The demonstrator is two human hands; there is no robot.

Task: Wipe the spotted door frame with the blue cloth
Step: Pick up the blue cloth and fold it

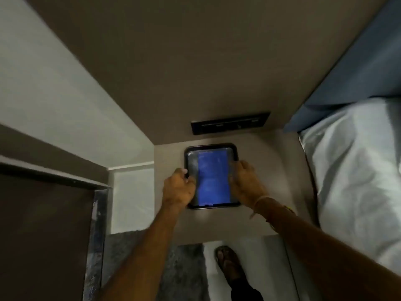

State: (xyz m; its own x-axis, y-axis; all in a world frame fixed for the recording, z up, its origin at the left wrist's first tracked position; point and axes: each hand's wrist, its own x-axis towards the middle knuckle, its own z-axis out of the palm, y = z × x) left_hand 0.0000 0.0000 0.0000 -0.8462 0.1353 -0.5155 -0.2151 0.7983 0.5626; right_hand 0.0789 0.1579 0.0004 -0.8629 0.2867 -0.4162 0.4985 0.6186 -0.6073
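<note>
A folded blue cloth [213, 177] lies flat in a black tray [210, 145] on a beige bedside surface [271, 170]. My left hand [179, 187] curls around the tray's left rim. At the tray's right side my right hand [245, 181] grips the rim, its fingertips touching the cloth's edge. The spotted door frame [96, 224] runs down the lower left as a narrow mottled strip beside a dark brown door [43, 235], well apart from both hands.
A bed with white bedding [358, 170] and a blue headboard [358, 68] fills the right side. A black switch panel [230, 125] sits on the wall just behind the tray. Below, my sandalled foot [227, 263] stands beside a grey rug [184, 270].
</note>
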